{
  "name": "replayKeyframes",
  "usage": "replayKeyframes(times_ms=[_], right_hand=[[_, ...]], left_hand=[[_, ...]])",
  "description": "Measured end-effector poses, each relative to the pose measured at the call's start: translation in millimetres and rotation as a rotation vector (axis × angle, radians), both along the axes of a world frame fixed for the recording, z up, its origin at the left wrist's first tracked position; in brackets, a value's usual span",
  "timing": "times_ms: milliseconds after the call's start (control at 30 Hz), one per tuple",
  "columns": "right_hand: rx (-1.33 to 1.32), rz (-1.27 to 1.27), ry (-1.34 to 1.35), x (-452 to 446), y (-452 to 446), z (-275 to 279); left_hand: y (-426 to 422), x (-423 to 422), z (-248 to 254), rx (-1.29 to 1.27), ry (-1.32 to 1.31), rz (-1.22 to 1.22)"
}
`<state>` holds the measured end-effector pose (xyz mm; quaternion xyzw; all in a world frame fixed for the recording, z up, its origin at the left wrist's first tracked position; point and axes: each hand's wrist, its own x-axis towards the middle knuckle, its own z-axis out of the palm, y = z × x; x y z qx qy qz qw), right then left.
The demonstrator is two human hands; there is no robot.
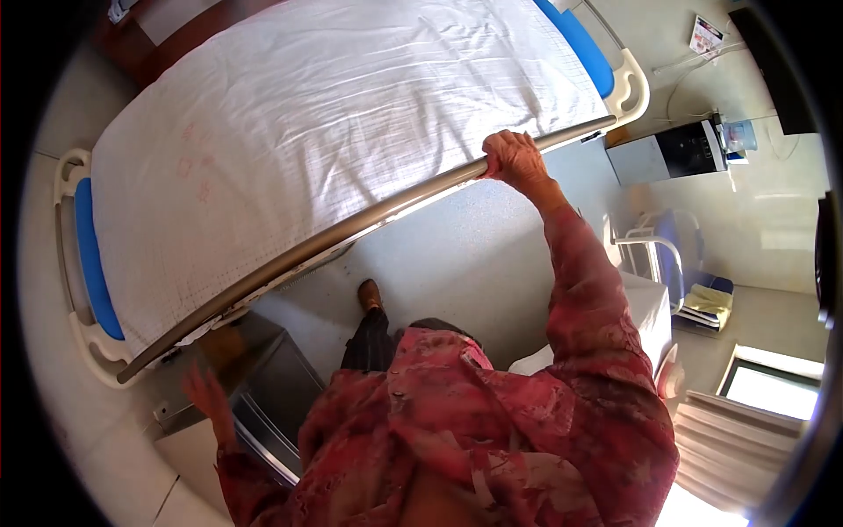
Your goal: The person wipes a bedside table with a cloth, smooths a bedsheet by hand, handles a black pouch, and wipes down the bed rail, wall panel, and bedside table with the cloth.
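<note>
A bed covered with a wrinkled white sheet (pixel 351 105) stretches across the upper part of the view. Along its near side runs a brownish metal bed rail (pixel 351 223). My right hand (pixel 516 158) is closed around this rail, towards its right end. Low on the left, my left hand (pixel 208 397) is off the rail, blurred by motion. Its fingers look stretched out with nothing in them. It is nearest to a dark bedside cabinet (pixel 274 378) and the rail's left end.
Blue-and-cream bed end boards (pixel 95 263) close off the bed's left and right (pixel 584 48). A water dispenser (pixel 689 151) stands by the right wall, with a white-framed chair (pixel 654 255) closer by. My shoe (pixel 370 295) is on the grey floor (pixel 457 250). Curtains (pixel 733 448) hang at lower right.
</note>
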<state>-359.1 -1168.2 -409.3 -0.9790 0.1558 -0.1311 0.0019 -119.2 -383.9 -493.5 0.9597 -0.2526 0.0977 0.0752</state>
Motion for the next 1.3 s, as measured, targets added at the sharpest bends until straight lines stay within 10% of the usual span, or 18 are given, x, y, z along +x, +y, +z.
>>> replayKeyframes(times_ms=[200, 333, 667, 933, 1300], right_hand=[[-0.047, 0.364, -0.014, 42.3, 50.1, -50.0], [0.19, 0.253, 0.076, 77.1, 136.5, -11.4], [0.233, 0.231, -0.291, -0.7, -22.2, -26.1], [0.129, -0.489, 0.145, -114.5, -246.9, 1.4], [0.195, -1.057, -0.123, -144.2, -421.5, -33.5]], left_hand=[[-299.4, 36.4, 55.7, -0.373, -0.07, -0.57], [-437.9, -1.4, 52.3, -0.522, 0.373, -0.494], [-454.9, 0.6, 33.5, -0.266, 0.504, -0.16], [-459.5, -1.7, 32.8, -0.288, 0.515, -0.164], [-471.1, -4.7, 39.9, -0.266, 0.499, -0.104]])
